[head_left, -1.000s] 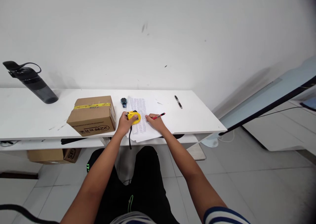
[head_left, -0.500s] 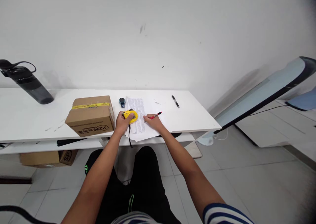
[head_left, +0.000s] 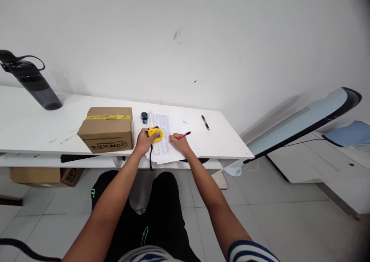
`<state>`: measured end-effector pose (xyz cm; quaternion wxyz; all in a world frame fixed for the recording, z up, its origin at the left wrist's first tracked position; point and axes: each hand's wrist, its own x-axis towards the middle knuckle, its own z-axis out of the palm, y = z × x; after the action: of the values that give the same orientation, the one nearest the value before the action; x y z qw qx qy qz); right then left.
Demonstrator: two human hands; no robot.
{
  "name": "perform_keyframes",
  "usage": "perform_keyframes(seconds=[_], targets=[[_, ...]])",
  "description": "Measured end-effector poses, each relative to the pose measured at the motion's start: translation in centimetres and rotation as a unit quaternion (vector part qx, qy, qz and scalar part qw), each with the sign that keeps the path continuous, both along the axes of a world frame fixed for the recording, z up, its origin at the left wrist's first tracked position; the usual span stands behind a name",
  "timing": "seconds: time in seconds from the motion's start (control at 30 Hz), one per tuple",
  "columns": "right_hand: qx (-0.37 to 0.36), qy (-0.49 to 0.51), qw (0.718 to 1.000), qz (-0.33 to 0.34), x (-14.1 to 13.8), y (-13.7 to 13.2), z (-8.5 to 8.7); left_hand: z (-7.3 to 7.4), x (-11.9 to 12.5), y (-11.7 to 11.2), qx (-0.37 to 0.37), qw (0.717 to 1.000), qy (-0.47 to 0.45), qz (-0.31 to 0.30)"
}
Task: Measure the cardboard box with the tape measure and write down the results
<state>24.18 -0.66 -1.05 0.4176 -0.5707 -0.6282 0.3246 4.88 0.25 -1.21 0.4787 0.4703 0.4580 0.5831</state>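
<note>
I've the left hand [head_left: 143, 141] gripping the tape measure [head_left: 156, 134], blade not out, right hand [head_left: 179, 143] pinching the red pen [head_left: 184, 135] over the papers [head_left: 163, 149].

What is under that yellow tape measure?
The tape measure rests on printed paper sheets on the white table. The left hand hides the paper beneath its near side.

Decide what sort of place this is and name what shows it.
Probably a plain office or workroom: a white desk against a bare wall, printed sheets, a black pen and a taped cardboard box.
</note>
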Motion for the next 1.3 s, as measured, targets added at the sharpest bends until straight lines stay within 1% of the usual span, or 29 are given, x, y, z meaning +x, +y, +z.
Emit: perform_keyframes(seconds=[0.2,0.3,0.37,0.53,0.7,0.8,0.9,1.07,1.23,1.3], targets=[[0.015,0.007,1.0,-0.021,-0.1,-0.2,-0.2,-0.9,-0.1,0.3,-0.004,1.0,0.015,-0.002],[-0.001,0.003,1.0,0.001,-0.1,-0.3,-0.1,-1.1,-0.1,0.4,0.0,1.0,0.013,0.002],[-0.01,0.008,1.0,0.008,-0.1,-0.3,-0.1,-1.1,-0.1,0.4,-0.002,1.0,0.008,-0.003],[-0.007,0.025,1.0,-0.014,-0.1,-0.2,-0.3,-0.7,-0.2,0.1,-0.004,1.0,0.018,0.003],[0.014,0.014,0.999,-0.045,-0.2,-0.4,-0.3,-1.0,-0.3,0.2,0.002,0.998,0.059,0.014],[0.007,-0.001,0.999,-0.034,-0.1,-0.4,-0.2,-1.2,-0.3,0.4,0.003,0.998,0.068,0.013],[-0.007,0.008,1.0,-0.015,0.0,-0.4,-0.3,-1.3,-0.4,0.4,0.003,0.998,0.065,0.006],[0.015,0.008,0.999,-0.041,0.0,-0.4,-0.4,-1.3,-0.3,0.4,0.004,0.998,0.058,0.003],[0.0,0.01,0.999,-0.039,0.0,-0.2,-0.3,-1.2,-0.2,0.2,0.004,0.999,0.044,-0.007],[0.007,0.022,0.999,-0.046,0.0,-0.3,-0.3,-1.2,-0.2,0.1,-0.002,0.999,0.04,-0.01]])
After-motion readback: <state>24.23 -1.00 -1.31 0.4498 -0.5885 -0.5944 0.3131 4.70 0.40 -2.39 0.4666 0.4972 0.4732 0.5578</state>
